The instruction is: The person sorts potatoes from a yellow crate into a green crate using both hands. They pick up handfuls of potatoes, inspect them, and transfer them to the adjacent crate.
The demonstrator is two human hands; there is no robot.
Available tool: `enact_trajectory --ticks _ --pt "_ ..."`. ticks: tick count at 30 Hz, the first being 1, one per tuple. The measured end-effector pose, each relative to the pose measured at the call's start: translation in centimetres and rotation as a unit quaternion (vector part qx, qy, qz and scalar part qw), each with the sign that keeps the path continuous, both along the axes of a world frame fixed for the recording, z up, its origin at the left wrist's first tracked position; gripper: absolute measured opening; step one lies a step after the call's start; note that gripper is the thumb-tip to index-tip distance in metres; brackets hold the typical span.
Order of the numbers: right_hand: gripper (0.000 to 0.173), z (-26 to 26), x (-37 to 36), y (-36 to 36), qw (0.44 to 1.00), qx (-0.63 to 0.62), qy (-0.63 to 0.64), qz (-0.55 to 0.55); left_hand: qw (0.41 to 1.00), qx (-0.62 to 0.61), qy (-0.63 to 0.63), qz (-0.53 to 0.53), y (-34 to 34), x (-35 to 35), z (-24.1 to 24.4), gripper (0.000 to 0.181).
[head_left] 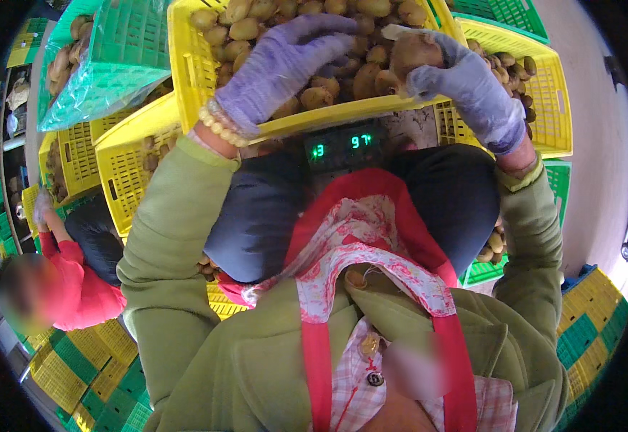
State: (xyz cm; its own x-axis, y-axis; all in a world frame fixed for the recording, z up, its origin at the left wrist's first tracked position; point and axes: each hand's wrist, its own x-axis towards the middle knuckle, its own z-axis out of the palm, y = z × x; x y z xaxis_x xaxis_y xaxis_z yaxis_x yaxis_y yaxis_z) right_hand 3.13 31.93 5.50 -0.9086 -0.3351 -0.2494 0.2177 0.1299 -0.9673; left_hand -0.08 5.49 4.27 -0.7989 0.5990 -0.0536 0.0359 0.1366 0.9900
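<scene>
A yellow plastic crate (189,70) full of brown kiwifruit (316,97) stands right in front of me. My left hand (281,67), in a purple knit glove with a beaded bracelet at the wrist, reaches over its left side. The fingers are spread above the fruit, with no fruit plainly in them; the fingertips are blurred. Near the crate's right front corner, my right hand (454,75), in a pale, worn purple glove, grips one kiwifruit (416,51) between thumb and fingers. Below the crate's front edge, a digital display (343,147) shows lit green digits.
Yellow crates with kiwifruit stand to the right (554,102) and left (119,178). A green crate (130,54) with plastic film sits at upper left. Another person (84,286) in red works at far left. Stacked crates (589,324) stand behind me at right.
</scene>
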Motion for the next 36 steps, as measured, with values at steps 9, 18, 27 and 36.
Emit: enact_trajectory --ticks 9,18,27,36 --pt "0.059 -3.5 2.3 10.2 0.973 -0.011 -0.072 -0.220 0.959 -0.040 -0.146 0.240 -8.8 -3.4 -3.6 0.038" --pt "0.049 -6.6 7.6 23.0 0.920 0.001 -0.095 -0.380 0.948 -0.095 -0.180 0.244 -12.3 -3.7 -7.4 0.041" --pt "0.023 -14.6 18.9 36.6 0.866 0.146 -0.159 -0.451 0.938 -0.268 -0.060 0.213 -12.6 -6.5 -9.6 0.037" --pt "0.064 -22.9 29.1 51.4 0.757 0.394 -0.151 -0.498 0.794 -0.582 0.176 0.023 -6.3 -7.4 -11.7 0.053"
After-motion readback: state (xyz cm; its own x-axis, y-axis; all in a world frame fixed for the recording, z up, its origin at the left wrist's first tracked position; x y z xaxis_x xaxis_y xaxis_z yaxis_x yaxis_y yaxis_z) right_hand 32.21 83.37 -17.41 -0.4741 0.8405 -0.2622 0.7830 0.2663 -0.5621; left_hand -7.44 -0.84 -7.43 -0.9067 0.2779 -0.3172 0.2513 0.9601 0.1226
